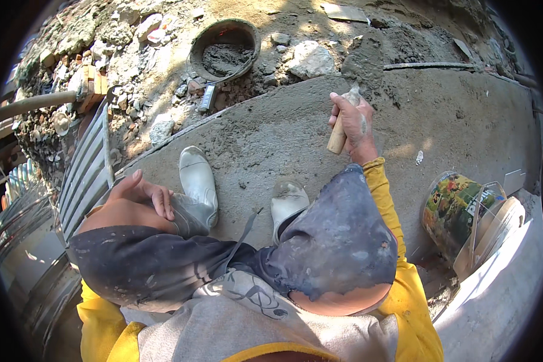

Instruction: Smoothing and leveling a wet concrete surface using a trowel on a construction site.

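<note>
In my right hand [354, 123] is a trowel [336, 136] by its wooden handle; its mortar-smeared blade reaches up to the wet, rough edge of the grey concrete surface [434, 123]. My left hand [143, 193] hangs over my left knee with fingers loose and apart, holding nothing. My white rubber boots [194, 172] stand on the concrete. A dark bucket [250, 60] of grey mortar sits beyond the edge, with a small silver-and-blue object [208, 96] beside it.
Rubble [48, 54] and pale stones [311, 59] line the far side, with a long pole [36, 104] at left. A slatted grey panel [84, 175] leans at the left. At the right stand a printed pail [449, 214] and pale boards [498, 235].
</note>
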`<state>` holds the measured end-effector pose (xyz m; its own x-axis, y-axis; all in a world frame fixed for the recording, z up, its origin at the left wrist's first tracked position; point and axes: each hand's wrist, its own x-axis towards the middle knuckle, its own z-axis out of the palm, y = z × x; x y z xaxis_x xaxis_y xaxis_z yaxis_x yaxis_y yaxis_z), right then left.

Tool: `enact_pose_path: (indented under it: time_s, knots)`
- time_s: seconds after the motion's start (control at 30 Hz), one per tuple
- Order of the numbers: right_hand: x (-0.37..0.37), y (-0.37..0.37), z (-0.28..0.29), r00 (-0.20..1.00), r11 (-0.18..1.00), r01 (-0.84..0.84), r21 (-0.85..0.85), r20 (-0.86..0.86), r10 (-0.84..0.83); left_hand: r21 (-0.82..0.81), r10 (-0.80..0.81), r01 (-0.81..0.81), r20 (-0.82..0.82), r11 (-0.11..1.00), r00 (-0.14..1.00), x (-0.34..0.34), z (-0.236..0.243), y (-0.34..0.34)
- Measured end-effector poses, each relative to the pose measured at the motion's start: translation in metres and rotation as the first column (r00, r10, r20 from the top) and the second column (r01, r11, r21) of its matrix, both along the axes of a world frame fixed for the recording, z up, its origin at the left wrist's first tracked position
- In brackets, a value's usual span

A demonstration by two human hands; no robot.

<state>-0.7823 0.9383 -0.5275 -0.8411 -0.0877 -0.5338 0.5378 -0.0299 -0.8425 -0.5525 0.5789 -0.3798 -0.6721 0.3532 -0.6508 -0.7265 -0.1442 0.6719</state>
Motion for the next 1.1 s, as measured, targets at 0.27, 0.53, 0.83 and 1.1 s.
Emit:
enact_pose_path:
  time_s: [0.27, 0.53, 0.83, 1.1]
  knots:
    - [-0.035, 0.007, 0.047, 0.962, 0.969, -0.048, 0.244, -0.248, 0.11, 0.05, -0.068, 0.069, -0.028, 0.996, 0.997, -0.037, -0.011, -0.011]
    - [0.004, -0.028, 0.027, 0.977, 0.909, -0.171, 0.38, -0.054, 0.207, -0.365, -0.387, 0.291, -0.224, 0.884, 0.894, -0.089, -0.135, -0.062]
    - [-0.004, -0.08, 0.035, 0.917, 0.788, -0.383, 0.483, 0.091, 0.389, -0.631, -0.595, 0.474, 0.025, 0.614, 0.803, -0.099, -0.261, -0.114]
    - [0.006, -0.115, 0.095, 0.829, 0.736, -0.548, 0.398, 0.376, 0.413, -0.738, -0.576, 0.431, 0.071, 0.519, 0.815, -0.095, -0.27, -0.098]
